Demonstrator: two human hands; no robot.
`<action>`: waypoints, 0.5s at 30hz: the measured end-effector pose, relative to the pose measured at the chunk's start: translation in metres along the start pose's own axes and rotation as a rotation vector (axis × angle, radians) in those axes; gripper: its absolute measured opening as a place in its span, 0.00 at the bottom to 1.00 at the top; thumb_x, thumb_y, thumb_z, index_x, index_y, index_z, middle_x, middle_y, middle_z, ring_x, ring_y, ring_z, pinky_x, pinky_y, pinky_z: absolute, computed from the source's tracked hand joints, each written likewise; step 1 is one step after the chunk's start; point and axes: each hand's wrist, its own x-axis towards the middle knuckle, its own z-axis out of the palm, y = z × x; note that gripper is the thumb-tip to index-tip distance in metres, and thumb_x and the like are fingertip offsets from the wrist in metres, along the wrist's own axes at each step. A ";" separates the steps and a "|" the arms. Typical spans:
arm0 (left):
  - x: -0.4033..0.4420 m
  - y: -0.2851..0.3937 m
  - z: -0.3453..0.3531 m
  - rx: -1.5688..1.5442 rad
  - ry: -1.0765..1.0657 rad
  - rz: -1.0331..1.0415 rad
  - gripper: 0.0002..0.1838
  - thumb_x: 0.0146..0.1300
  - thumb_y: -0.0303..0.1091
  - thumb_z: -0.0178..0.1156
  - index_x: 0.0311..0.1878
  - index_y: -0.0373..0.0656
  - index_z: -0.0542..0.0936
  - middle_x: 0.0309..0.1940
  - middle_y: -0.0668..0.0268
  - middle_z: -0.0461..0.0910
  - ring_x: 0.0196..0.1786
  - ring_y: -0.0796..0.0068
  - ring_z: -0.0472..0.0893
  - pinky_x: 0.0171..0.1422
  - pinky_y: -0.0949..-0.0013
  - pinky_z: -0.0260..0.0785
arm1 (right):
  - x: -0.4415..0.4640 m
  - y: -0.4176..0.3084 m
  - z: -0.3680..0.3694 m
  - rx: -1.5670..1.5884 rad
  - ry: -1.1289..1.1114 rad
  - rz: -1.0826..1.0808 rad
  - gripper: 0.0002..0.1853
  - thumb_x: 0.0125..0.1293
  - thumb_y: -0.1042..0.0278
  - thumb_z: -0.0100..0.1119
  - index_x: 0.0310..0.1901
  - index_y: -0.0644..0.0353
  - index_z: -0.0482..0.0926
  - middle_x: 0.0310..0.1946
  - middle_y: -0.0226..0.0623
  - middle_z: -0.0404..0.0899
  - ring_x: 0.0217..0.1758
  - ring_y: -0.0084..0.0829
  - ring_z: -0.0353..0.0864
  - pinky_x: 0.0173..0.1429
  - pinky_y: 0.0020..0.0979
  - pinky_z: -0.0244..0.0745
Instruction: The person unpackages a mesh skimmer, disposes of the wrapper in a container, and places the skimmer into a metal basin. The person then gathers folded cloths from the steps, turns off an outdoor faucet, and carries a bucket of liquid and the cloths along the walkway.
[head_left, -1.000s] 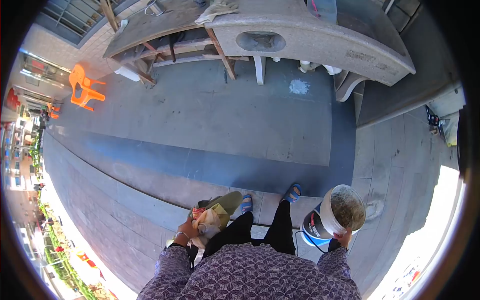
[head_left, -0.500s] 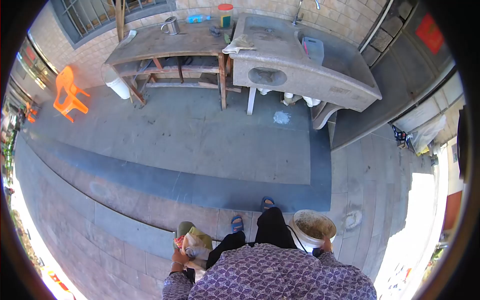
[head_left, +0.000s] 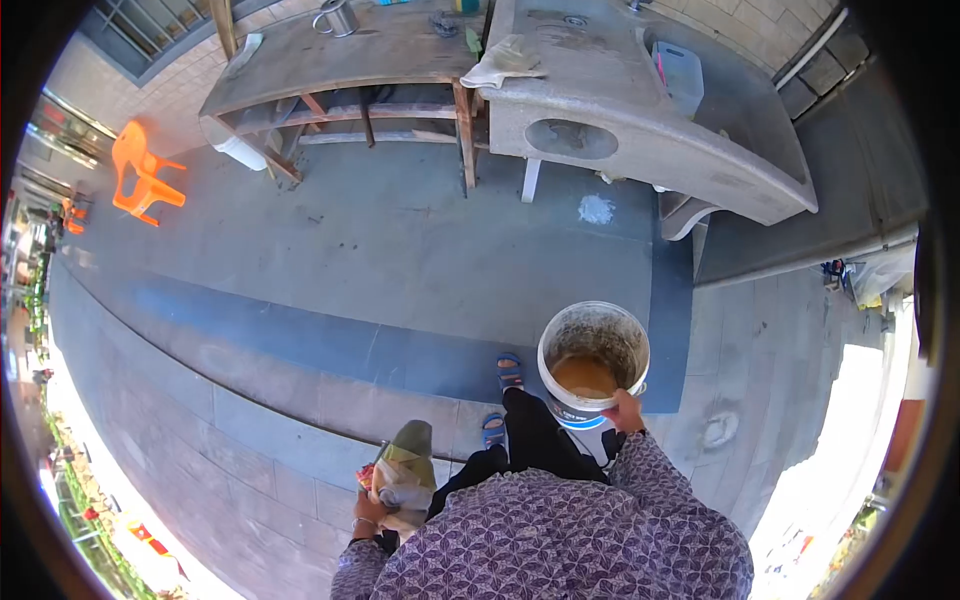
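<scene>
A white bucket (head_left: 597, 335) with a dirty inside and some brown liquid at its bottom hangs out in front of me, tilted a little. My right hand (head_left: 627, 411) is closed on its near rim. At my left side, my left hand (head_left: 370, 506) is wrapped round a bundle of plastic bags (head_left: 405, 470), greenish, clear and partly red. What the bags contain, if anything, I cannot make out. Blue sandals (head_left: 510, 372) show on my feet below.
Ahead stand a stone sink (head_left: 720, 150) with a cloth (head_left: 502, 63) on its corner, and a wooden table (head_left: 350, 70) holding a metal mug (head_left: 335, 18). An orange chair (head_left: 146, 175) is at the left. A floor step edge (head_left: 240, 392) runs along my left.
My right hand has swung the bucket forward and left, from beside my hip to in front of me. My feet have stepped, and the sink and table appear nearer. The left hand keeps the bags.
</scene>
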 end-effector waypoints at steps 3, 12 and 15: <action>-0.012 0.014 -0.008 -0.079 -0.033 -0.072 0.56 0.20 0.46 0.78 0.58 0.38 0.61 0.47 0.48 0.75 0.50 0.48 0.74 0.54 0.57 0.67 | 0.035 -0.053 0.068 -0.044 -0.046 0.035 0.21 0.52 0.59 0.55 0.42 0.68 0.73 0.33 0.46 0.76 0.32 0.37 0.79 0.33 0.36 0.80; -0.029 0.013 0.013 -0.382 -0.027 -0.215 0.45 0.26 0.43 0.77 0.50 0.38 0.65 0.42 0.50 0.76 0.48 0.49 0.76 0.49 0.58 0.69 | 0.093 -0.135 0.320 -0.331 -0.360 -0.016 0.21 0.49 0.62 0.56 0.44 0.67 0.72 0.33 0.39 0.76 0.30 0.31 0.78 0.28 0.28 0.77; -0.017 0.016 0.012 -0.392 -0.046 -0.301 0.42 0.28 0.45 0.76 0.48 0.37 0.65 0.40 0.48 0.77 0.46 0.48 0.76 0.47 0.56 0.69 | 0.112 -0.141 0.414 -0.375 -0.401 -0.028 0.19 0.50 0.62 0.56 0.41 0.66 0.73 0.32 0.40 0.75 0.30 0.32 0.78 0.31 0.31 0.78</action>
